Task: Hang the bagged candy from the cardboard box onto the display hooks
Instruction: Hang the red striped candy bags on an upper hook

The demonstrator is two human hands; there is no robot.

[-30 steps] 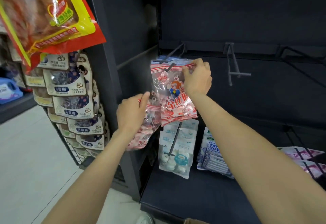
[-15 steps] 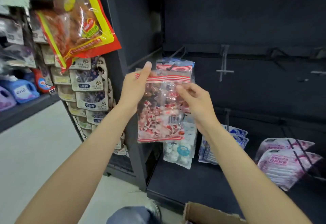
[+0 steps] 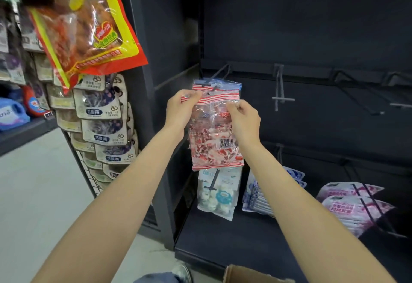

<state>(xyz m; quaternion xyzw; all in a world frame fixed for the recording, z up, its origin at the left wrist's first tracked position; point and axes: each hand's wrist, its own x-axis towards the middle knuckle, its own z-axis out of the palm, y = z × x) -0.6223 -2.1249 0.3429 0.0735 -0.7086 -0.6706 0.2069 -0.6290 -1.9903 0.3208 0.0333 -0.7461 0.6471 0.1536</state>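
I hold a clear bag of red-and-white candy (image 3: 213,140) with a red-striped header up against the leftmost display hook (image 3: 219,73). My left hand (image 3: 181,110) pinches the header's left corner. My right hand (image 3: 244,119) pinches the bag's upper right side. The header sits right at the hook's tip. Behind it hangs another candy bag (image 3: 229,84), its blue-and-striped top showing above mine. A corner of the cardboard box (image 3: 247,275) shows at the bottom edge.
Bare hooks (image 3: 281,94) stick out to the right on the dark back panel. Below hang white candy bags (image 3: 217,191), blue-white packs (image 3: 259,195) and pink packs (image 3: 354,207). A rack of snack packets (image 3: 100,113) stands to the left, with a large red-yellow bag (image 3: 89,26) above.
My right hand let go of the hung bag and dropped to the new bag. My left hand raised that bag from waist height up to the hook's tip.
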